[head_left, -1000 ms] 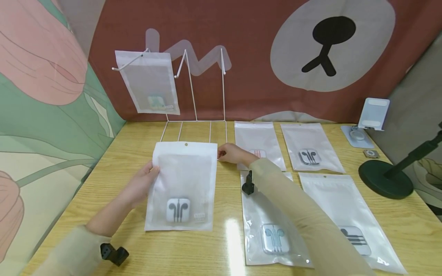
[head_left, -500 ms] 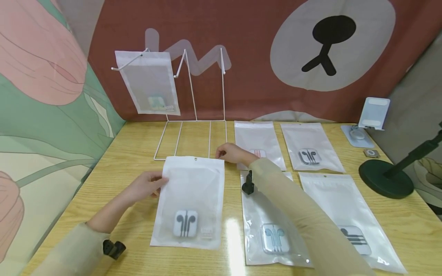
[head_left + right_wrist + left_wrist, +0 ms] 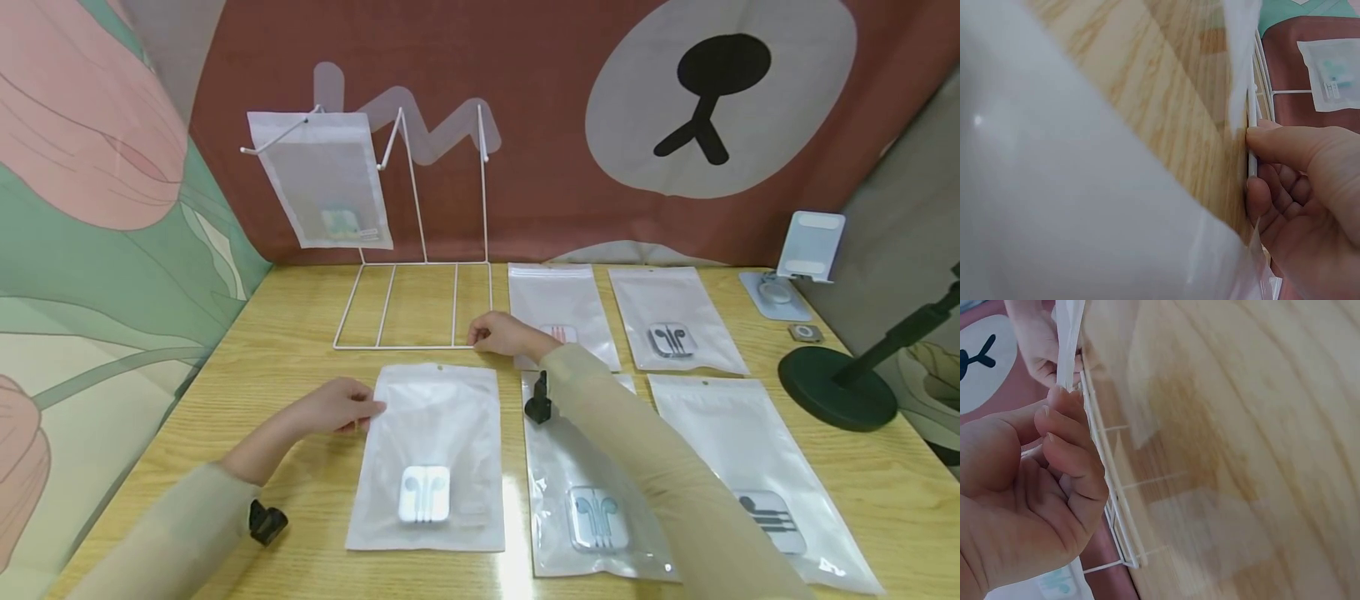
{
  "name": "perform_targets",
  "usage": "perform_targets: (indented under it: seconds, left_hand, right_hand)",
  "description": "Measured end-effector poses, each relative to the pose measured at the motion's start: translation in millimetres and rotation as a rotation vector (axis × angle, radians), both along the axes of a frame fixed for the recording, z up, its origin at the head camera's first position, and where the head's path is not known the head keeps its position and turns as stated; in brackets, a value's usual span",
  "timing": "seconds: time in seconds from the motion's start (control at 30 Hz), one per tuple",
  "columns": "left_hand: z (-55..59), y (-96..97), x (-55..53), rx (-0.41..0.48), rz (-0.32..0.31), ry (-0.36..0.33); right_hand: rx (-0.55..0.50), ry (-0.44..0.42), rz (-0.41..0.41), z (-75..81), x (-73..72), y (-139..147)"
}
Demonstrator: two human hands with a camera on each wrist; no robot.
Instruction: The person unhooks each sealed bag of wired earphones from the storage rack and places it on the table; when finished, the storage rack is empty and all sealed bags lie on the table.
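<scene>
My left hand (image 3: 336, 406) pinches the upper left edge of a white zip pouch (image 3: 438, 421) between thumb and fingers. Boxed earphones (image 3: 424, 494) show through its lower half, and a small hole sits in its top strip. In the left wrist view the pouch edge (image 3: 1068, 347) rises from between the fingertips. My right hand (image 3: 506, 335) holds the front right corner of a white wire display rack (image 3: 408, 347). The right wrist view shows thumb and fingers on the rack's base wire (image 3: 1252, 119). Another pouch (image 3: 318, 179) hangs from the rack's left hook.
Several earphone pouches lie on the right of the wooden table, among them a pink-earphone one (image 3: 555, 292) and a black-earphone one (image 3: 678, 308). Beyond them stand a folding stand (image 3: 813, 246), a small square device (image 3: 806, 333) and a dark green round base with a pole (image 3: 836, 390).
My left hand has moved right and toward me with the pouch, lowering it away from the rack, whose front base wire now shows. The right hand stays at the rack corner.
</scene>
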State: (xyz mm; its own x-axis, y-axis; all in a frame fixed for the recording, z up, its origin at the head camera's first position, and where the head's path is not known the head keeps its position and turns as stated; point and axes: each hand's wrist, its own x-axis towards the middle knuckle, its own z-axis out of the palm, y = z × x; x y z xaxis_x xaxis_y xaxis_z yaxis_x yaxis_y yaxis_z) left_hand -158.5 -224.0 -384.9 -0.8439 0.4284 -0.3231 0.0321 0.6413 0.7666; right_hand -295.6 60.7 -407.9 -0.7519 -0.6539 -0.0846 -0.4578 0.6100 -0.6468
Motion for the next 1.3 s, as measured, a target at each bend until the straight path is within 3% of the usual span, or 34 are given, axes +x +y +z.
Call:
perform_targets:
  seconds: [0.27, 0.57, 0.87, 1.17, 1.3]
  left_hand:
    - [-0.9, 9.6, -3.9, -0.062, -0.018, -0.009]
    - [-3.6, 15.0, -10.2, -0.074, 0.008, -0.071]
    - [-1.3, 15.7, -11.6, -0.108, -0.010, -0.050]
    - [8.7, 2.1, -22.9, -0.040, -0.030, -0.034]
    - [18.8, -5.8, -34.7, 0.018, -0.050, 0.039]
  right_hand:
    - [0.004, 0.014, 0.006, -0.4, -0.6, 0]
    - [0.009, 0.036, 0.018, -1.2, -1.8, 1]
    - [0.013, 0.029, 0.014, 0.6, -1.1, 1]
    - [0.023, 0.012, 0.005, 1.6, 0.5, 0]
    - [0.018, 0.021, 0.010, 1.5, 0.5, 0]
